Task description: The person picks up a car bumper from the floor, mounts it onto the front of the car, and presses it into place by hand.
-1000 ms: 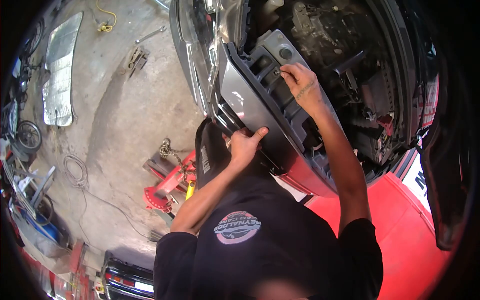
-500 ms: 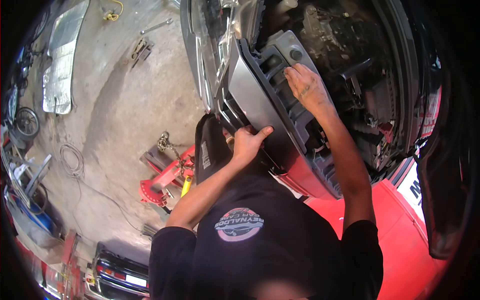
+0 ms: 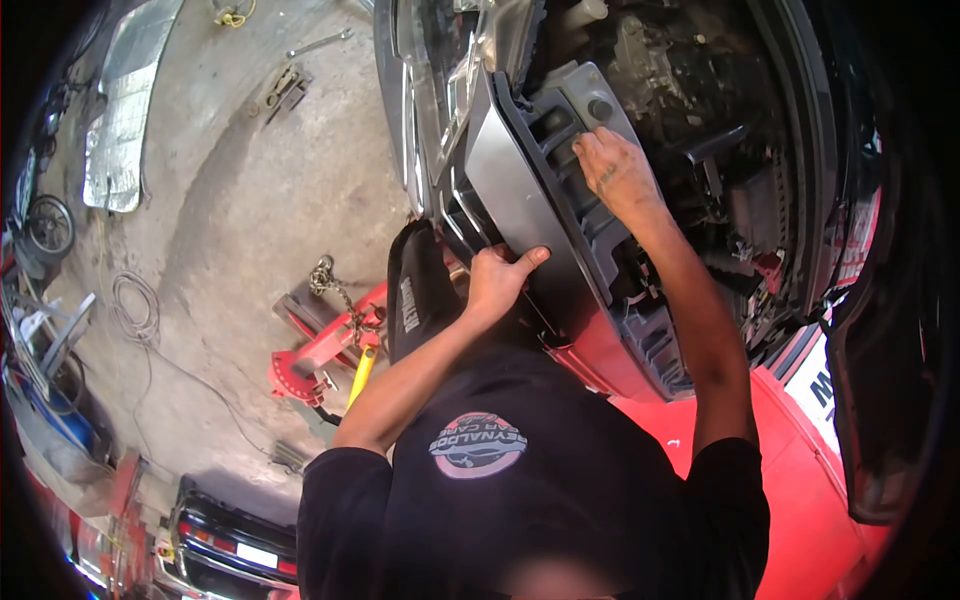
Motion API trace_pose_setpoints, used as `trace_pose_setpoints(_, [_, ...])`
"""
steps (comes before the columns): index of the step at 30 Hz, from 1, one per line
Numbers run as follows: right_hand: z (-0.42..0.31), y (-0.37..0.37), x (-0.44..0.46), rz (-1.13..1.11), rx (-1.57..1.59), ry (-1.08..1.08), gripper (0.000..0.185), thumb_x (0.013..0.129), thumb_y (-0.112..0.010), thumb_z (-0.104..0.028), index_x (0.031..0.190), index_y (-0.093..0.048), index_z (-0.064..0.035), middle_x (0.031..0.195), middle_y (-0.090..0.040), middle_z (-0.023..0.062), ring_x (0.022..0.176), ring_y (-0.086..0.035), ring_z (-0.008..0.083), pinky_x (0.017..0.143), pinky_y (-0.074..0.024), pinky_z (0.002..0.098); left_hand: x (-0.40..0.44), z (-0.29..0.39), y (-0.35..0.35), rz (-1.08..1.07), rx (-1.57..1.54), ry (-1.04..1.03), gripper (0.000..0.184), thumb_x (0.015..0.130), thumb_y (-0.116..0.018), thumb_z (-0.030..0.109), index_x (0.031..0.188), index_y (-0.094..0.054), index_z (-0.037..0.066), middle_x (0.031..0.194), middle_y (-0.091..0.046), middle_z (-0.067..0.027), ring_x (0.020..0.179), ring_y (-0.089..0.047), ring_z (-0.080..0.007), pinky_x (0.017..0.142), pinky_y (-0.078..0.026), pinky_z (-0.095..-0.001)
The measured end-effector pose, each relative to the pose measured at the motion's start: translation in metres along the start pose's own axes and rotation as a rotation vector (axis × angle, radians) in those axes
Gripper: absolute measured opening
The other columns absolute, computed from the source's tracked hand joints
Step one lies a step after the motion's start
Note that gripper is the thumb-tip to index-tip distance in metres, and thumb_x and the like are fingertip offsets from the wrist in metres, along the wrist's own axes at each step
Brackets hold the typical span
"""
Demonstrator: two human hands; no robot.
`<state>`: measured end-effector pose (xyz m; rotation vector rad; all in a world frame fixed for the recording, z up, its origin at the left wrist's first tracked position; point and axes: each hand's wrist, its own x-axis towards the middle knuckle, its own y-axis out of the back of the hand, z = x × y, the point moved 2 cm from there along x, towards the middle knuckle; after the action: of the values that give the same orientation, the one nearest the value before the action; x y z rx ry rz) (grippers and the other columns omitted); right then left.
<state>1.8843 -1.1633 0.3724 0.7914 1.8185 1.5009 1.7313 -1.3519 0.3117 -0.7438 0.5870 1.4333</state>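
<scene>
My left hand (image 3: 497, 285) grips the silver front bumper (image 3: 530, 190) of a car, thumb laid over its outer face and fingers curled into the dark grille opening, where their tips are hidden. Farther in, my right hand (image 3: 618, 178) is closed in a pinch over the black plastic panel (image 3: 600, 225) behind the bumper's upper edge. Whatever its fingertips hold, if anything, is too small to make out. Just beyond that hand is a grey plastic tank (image 3: 585, 85) with a black cap (image 3: 600, 109). Beside the bumper sits a clear headlight (image 3: 440, 90).
The open engine bay (image 3: 690, 90) lies to the right. Left of my legs stands a red floor jack (image 3: 325, 350) with a chain and a yellow handle (image 3: 362, 375). A wrench (image 3: 320, 43), a coiled cable (image 3: 135, 308) and a silver sunshade (image 3: 125, 110) lie on the concrete floor.
The view has shifted slightly, so the car sits a little farther right and the floor jack a little farther left. Both hands keep nearly the same places on the car.
</scene>
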Motion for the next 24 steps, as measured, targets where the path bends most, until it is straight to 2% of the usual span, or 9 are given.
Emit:
trace_pose_setpoints(5, [0.002, -0.008, -0.001, -0.007, -0.023, -0.037, 0.012, 0.093, -0.063, -0.014, 0.086, -0.062, -0.0044, 0.084, -0.062, 0.0139, 0.083, -0.066, 0.0335, 0.074, -0.0545, 0.0432, -0.002, 0.006, 0.001, -0.008, -0.004, -0.002, 0.057, 0.08, -0.082, 0.049, 0.075, -0.068, -0.005, 0.06, -0.066, -0.0106, 0.053, -0.064, -0.0172, 0.055, -0.051, -0.0324])
trace_pose_setpoints(8, [0.002, 0.004, -0.004, 0.096, 0.218, -0.1, 0.007, 0.092, -0.064, -0.012, 0.093, -0.065, -0.0054, 0.084, -0.062, 0.0137, 0.083, -0.065, 0.0334, 0.075, -0.0535, 0.043, 0.001, -0.001, 0.0, 0.003, 0.03, 0.003, 0.059, 0.08, -0.082, 0.051, 0.074, -0.067, -0.006, 0.059, -0.066, -0.0118, 0.054, -0.066, -0.0183, 0.055, -0.051, -0.033])
trace_pose_setpoints(11, [-0.003, 0.017, -0.006, 0.123, 0.307, -0.098, 0.011, 0.091, -0.065, -0.012, 0.1, -0.065, -0.007, 0.086, -0.062, 0.0129, 0.084, -0.065, 0.0328, 0.075, -0.0525, 0.0435, 0.004, -0.002, 0.0, 0.015, 0.056, -0.009, 0.062, 0.079, -0.082, 0.053, 0.073, -0.067, -0.006, 0.06, -0.066, -0.0126, 0.054, -0.067, -0.0192, 0.055, -0.052, -0.0339])
trace_pose_setpoints(20, [0.012, -0.003, 0.001, -0.055, -0.027, 0.154, 0.006, 0.088, -0.064, -0.01, 0.087, -0.059, -0.0068, 0.084, -0.057, 0.0097, 0.084, -0.063, 0.0296, 0.075, -0.0534, 0.0421, -0.002, 0.001, -0.005, 0.022, 0.046, 0.024, 0.058, 0.078, -0.083, 0.053, 0.075, -0.069, -0.004, 0.061, -0.067, -0.0109, 0.055, -0.068, -0.02, 0.054, -0.053, -0.0358])
trace_pose_setpoints(21, [0.011, -0.004, -0.001, -0.09, -0.178, 0.227, 0.008, 0.09, -0.063, -0.012, 0.086, -0.06, -0.0071, 0.084, -0.055, 0.0076, 0.086, -0.06, 0.0263, 0.077, -0.0515, 0.0384, -0.005, 0.007, -0.002, 0.04, 0.047, 0.024, 0.057, 0.078, -0.083, 0.052, 0.075, -0.069, -0.003, 0.062, -0.068, -0.0105, 0.055, -0.068, -0.0197, 0.054, -0.053, -0.0358])
trace_pose_setpoints(22, [0.01, -0.005, -0.002, -0.106, -0.329, 0.306, 0.011, 0.093, -0.063, -0.014, 0.085, -0.061, -0.0075, 0.085, -0.053, 0.0054, 0.088, -0.056, 0.0231, 0.079, -0.0497, 0.0347, -0.01, 0.017, 0.003, 0.025, 0.092, 0.046, 0.058, 0.078, -0.082, 0.055, 0.074, -0.07, -0.002, 0.062, -0.068, -0.0102, 0.055, -0.067, -0.0197, 0.055, -0.053, -0.0374])
trace_pose_setpoints(23, [0.013, -0.008, -0.002, -0.09, -0.295, 0.292, 0.011, 0.093, -0.062, -0.014, 0.085, -0.061, -0.0078, 0.085, -0.054, 0.0052, 0.089, -0.056, 0.0229, 0.08, -0.0493, 0.0344, 0.006, -0.015, -0.005, 0.055, 0.052, -0.045, 0.064, 0.077, -0.08, 0.059, 0.073, -0.07, -0.003, 0.062, -0.067, -0.0109, 0.055, -0.066, -0.0202, 0.057, -0.052, -0.0396])
trace_pose_setpoints(24, [0.017, -0.013, -0.003, -0.079, -0.262, 0.28, 0.011, 0.093, -0.062, -0.014, 0.084, -0.062, -0.0081, 0.086, -0.054, 0.005, 0.09, -0.056, 0.0228, 0.081, -0.0489, 0.034, 0.002, -0.009, -0.001, 0.044, 0.095, -0.046, 0.068, 0.077, -0.078, 0.063, 0.076, -0.071, -0.005, 0.061, -0.067, -0.0121, 0.056, -0.067, -0.0228, 0.059, -0.053, -0.0409])
